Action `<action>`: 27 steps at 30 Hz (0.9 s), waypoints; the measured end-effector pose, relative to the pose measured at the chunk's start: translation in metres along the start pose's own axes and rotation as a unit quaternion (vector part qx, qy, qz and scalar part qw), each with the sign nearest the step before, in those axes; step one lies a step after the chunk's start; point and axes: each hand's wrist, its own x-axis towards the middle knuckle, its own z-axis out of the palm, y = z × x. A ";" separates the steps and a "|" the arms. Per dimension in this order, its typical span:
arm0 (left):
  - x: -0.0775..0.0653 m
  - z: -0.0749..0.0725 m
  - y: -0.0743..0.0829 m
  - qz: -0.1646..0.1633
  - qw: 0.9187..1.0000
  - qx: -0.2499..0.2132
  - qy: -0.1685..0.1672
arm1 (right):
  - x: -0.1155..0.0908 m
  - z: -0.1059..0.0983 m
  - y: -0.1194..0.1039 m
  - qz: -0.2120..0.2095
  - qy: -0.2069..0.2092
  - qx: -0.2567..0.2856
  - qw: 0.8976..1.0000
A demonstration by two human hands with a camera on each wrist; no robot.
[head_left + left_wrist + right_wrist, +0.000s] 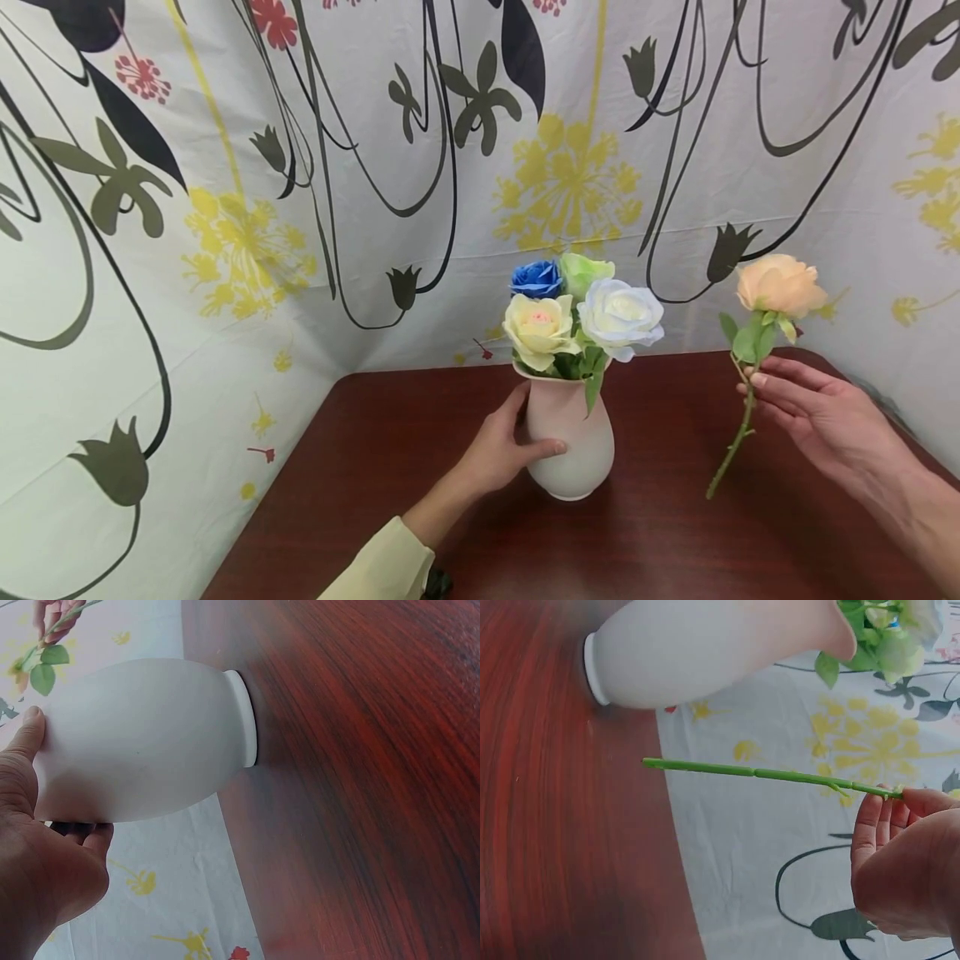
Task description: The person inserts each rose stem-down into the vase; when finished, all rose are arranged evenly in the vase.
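A white vase [572, 446] stands upright on the dark red-brown table. My left hand [501, 446] holds it at the left side, thumb across the front and fingers behind. In the vase are a blue rose [537, 279], a pale green flower [585, 273], a cream rose [540, 327] and a white-blue rose [621, 314]. To the right, my right hand [832, 417] pinches the stem of a peach rose [780, 287], bloom up and stem slanting down to the left. In the right wrist view the green stem [735, 769] points toward the vase's base, apart from it.
The table [360, 467] has a wood grain, and its back edge meets a hanging cloth [420, 225] printed with flowers and vines. The cloth also runs along the left and right sides.
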 end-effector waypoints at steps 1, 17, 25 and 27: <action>0.000 0.000 0.000 0.001 1.000 0.000 0.000 | 0.000 0.002 -0.001 -0.003 -0.001 0.010 1.000; 0.001 0.001 -0.002 0.005 1.000 0.000 0.000 | 0.002 0.040 -0.011 -0.077 -0.035 0.108 0.991; 0.001 0.001 -0.003 0.000 1.000 0.001 0.001 | 0.003 0.056 -0.022 -0.122 -0.029 0.162 0.979; 0.001 0.001 -0.003 -0.001 1.000 0.002 0.001 | 0.004 0.061 -0.024 -0.133 -0.018 0.167 0.977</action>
